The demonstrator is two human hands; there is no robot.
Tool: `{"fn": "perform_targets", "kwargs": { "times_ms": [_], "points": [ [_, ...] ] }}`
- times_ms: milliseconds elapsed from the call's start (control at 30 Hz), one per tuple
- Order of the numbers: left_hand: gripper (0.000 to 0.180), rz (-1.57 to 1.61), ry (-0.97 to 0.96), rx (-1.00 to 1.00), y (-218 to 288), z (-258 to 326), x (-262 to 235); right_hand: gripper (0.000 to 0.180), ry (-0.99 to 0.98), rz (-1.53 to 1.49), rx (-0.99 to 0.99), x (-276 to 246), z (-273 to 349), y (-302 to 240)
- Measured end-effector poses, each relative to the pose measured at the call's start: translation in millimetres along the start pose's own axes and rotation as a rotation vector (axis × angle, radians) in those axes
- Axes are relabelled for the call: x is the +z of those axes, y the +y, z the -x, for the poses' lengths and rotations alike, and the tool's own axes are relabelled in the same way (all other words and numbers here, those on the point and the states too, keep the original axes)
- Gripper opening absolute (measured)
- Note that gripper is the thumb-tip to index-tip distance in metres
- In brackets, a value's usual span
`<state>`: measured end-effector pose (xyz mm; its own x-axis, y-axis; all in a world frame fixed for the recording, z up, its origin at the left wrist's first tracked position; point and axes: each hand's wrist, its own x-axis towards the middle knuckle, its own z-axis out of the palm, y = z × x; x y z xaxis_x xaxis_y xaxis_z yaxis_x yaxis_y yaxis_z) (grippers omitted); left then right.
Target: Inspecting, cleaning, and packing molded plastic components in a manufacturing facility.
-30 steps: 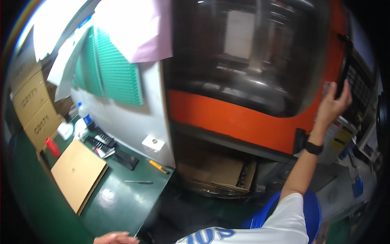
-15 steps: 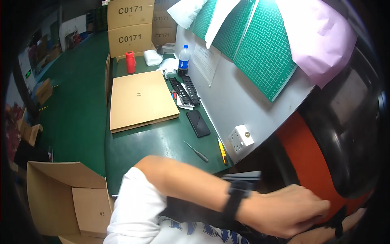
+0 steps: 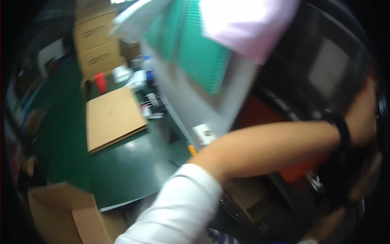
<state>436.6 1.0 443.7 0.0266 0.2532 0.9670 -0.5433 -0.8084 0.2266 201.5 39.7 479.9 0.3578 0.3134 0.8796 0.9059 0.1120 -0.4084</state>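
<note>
My left arm, in a white sleeve with a dark band at the wrist, stretches across to the far right. The left hand is up against the dark, glossy surface of a machine at the right rim of the view. Its fingers are blurred and partly cut off, so what they touch or hold does not show. Lower down at the right edge, my right hand is dim and smeared by motion. Whether it grips anything is hidden.
Flat cardboard sheets lie stacked on a green table. Behind them stand a red bottle, white bundles and a clear bottle. A white socket box is on the grey partition. An open carton stands lower left.
The view has swung to the right, so the table has slid left. My left arm has reached farther right and up, toward the machine. The right hand has also gone up along the right edge.
</note>
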Motion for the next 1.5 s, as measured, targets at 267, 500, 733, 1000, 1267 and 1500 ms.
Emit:
{"fn": "perform_targets", "kwargs": {
  "times_ms": [267,500,733,1000,1267,1500],
  "points": [
    [0.022,0.66,-0.205,-0.428,-47,-26,-96,0.034,-0.289,1.354,0.18,-200,-117,334],
    [0.029,0.323,-0.04,-0.411,-81,-40,-135,0.031,-0.229,1.303,0.45,-187,-172,450],
    [0.03,0.094,0.141,-0.347,-100,-40,-139,0.029,-0.278,1.261,0.535,-244,-183,586],
    [0.037,0.014,-0.066,-0.182,-121,-39,-169,0.027,-0.118,1.393,0.571,-250,-196,654],
    [0.045,-0.212,0.072,-0.345,-124,-30,-166,0.021,-0.112,1.42,0.278,-253,-211,658],
    [0.03,-0.046,0.056,-0.242,-120,-35,-148,0.018,-0.038,1.298,0.1,-257,-201,644]
  ]
}}
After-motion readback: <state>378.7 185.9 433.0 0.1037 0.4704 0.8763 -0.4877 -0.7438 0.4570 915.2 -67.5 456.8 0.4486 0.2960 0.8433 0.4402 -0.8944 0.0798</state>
